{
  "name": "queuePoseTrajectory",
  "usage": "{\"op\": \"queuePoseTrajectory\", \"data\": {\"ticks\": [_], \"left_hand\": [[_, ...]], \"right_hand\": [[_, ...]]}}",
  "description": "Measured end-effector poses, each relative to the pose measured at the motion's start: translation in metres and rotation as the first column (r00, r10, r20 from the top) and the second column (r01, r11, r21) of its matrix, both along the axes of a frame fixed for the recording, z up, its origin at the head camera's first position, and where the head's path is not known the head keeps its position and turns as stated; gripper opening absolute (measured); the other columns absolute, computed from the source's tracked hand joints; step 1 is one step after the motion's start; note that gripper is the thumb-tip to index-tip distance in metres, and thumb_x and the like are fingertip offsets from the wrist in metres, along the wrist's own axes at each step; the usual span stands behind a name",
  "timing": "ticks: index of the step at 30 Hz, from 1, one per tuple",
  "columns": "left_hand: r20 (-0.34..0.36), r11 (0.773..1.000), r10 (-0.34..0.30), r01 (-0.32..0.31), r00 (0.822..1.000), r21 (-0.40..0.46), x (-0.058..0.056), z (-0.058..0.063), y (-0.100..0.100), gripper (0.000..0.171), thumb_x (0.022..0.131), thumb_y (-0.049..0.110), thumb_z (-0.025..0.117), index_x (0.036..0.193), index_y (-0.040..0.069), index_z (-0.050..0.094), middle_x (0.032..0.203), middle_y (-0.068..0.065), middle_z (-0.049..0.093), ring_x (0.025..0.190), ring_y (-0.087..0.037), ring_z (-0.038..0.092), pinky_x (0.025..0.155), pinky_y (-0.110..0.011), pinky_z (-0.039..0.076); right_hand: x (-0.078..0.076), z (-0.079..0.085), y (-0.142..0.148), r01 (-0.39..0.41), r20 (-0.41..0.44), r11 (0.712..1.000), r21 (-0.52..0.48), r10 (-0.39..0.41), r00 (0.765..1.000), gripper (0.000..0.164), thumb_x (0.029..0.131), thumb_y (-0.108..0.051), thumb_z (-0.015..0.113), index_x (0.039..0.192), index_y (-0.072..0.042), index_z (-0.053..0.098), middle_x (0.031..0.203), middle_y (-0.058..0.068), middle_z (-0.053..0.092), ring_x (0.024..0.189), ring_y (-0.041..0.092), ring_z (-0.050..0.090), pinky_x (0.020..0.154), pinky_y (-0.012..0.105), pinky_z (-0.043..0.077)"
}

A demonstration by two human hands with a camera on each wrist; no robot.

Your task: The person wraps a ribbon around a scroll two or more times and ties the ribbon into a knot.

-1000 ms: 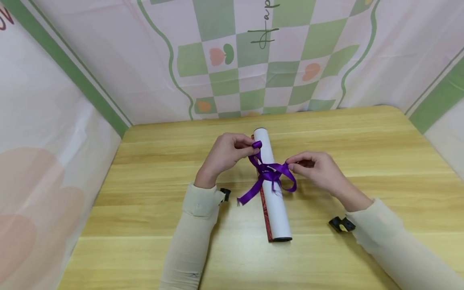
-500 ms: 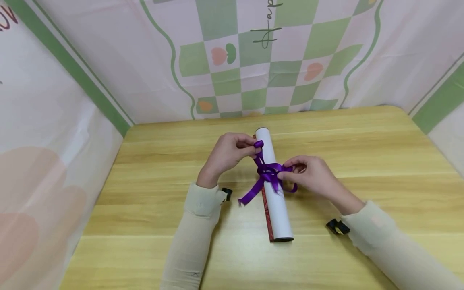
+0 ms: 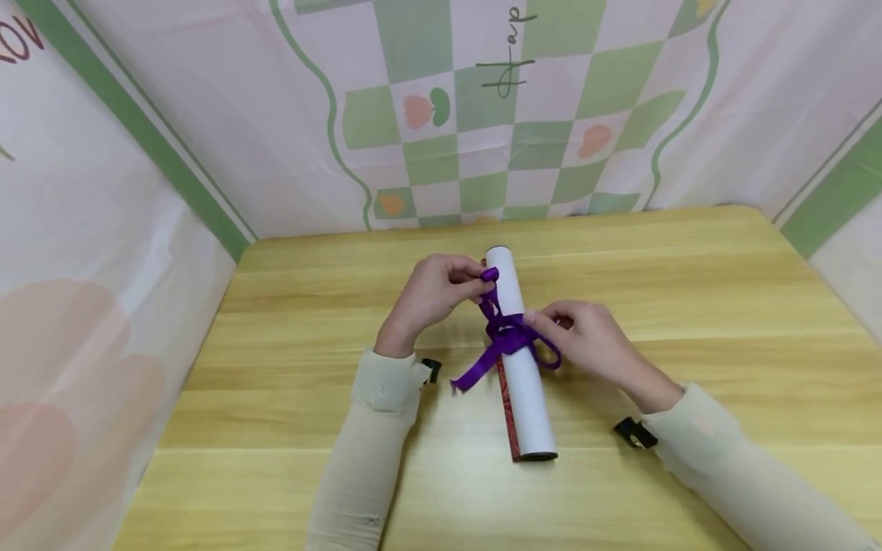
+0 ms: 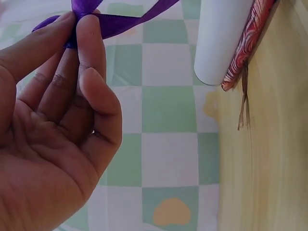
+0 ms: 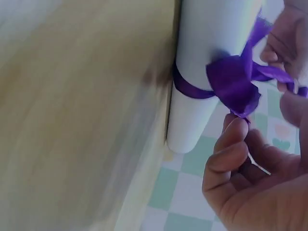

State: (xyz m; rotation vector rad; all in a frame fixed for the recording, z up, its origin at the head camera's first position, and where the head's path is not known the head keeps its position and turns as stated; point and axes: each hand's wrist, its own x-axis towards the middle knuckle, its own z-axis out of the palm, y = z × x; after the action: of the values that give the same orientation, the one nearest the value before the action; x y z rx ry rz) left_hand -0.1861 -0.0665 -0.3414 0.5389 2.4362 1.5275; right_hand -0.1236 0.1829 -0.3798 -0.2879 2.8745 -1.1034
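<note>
A white rolled scroll [image 3: 532, 413] with a red patterned strip [image 3: 506, 405] along its left side lies lengthwise on the table. Purple ribbon [image 3: 472, 375] goes round its middle, with a loop at the right and a frayed tail at lower left. My left hand [image 3: 430, 291] pinches a raised loop of the ribbon [image 4: 125, 25] left of the scroll's upper half. Fingertips of my right hand [image 3: 596, 340] are at the ribbon's knot, on the scroll's right side. The right wrist view has a bit of ribbon [image 5: 233, 84] at those curled fingertips, the thumb held apart.
The wooden table [image 3: 289, 329] carries the scroll. Behind it hangs a green-and-white checked cloth [image 3: 482, 138], with pale cloth [image 3: 83, 229] at the left. A thin brown cord [image 4: 244, 96] dangles from the scroll's red end. Black wrist mounts [image 3: 635, 433] sit at both cuffs.
My right hand has moved left from the outer right loop to the knot, and that loop looks smaller and lower. My left hand keeps its pinch almost in place.
</note>
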Motion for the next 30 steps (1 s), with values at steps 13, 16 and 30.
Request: {"op": "queuePoseTrajectory", "data": {"ticks": [13,16,30], "left_hand": [[-0.065,0.992,-0.009,0.000,0.998,-0.128,-0.007,-0.034,-0.028,0.014,0.100,0.015,0.074,0.109,0.007,0.081,0.105,-0.008,0.082,0.096,-0.020,0.077,0.086,-0.030,0.060],[-0.096,0.986,-0.032,0.016,0.995,-0.164,-0.008,-0.037,-0.031,0.013,0.100,0.014,0.074,0.108,0.008,0.082,0.107,-0.008,0.081,0.095,-0.019,0.076,0.083,-0.028,0.060],[-0.110,0.983,-0.063,0.043,0.992,-0.178,-0.004,-0.038,-0.037,0.014,0.100,0.010,0.072,0.109,0.005,0.082,0.109,-0.011,0.080,0.092,-0.021,0.078,0.077,-0.024,0.059]], "right_hand": [[0.002,-0.002,0.030,-0.094,-0.030,0.996,-0.007,0.093,0.995,0.023,0.103,-0.009,0.063,0.121,-0.003,0.077,0.116,0.018,0.077,0.090,0.016,0.066,0.073,0.024,0.053],[0.002,-0.002,0.031,-0.112,-0.025,0.993,-0.032,0.111,0.994,0.022,0.101,-0.007,0.067,0.119,-0.003,0.078,0.112,0.017,0.078,0.085,0.013,0.066,0.069,0.023,0.053],[-0.002,0.002,0.029,-0.102,0.019,0.994,-0.049,0.103,0.995,0.018,0.099,-0.007,0.070,0.114,-0.004,0.079,0.103,0.012,0.079,0.080,0.013,0.065,0.065,0.023,0.053]]}}
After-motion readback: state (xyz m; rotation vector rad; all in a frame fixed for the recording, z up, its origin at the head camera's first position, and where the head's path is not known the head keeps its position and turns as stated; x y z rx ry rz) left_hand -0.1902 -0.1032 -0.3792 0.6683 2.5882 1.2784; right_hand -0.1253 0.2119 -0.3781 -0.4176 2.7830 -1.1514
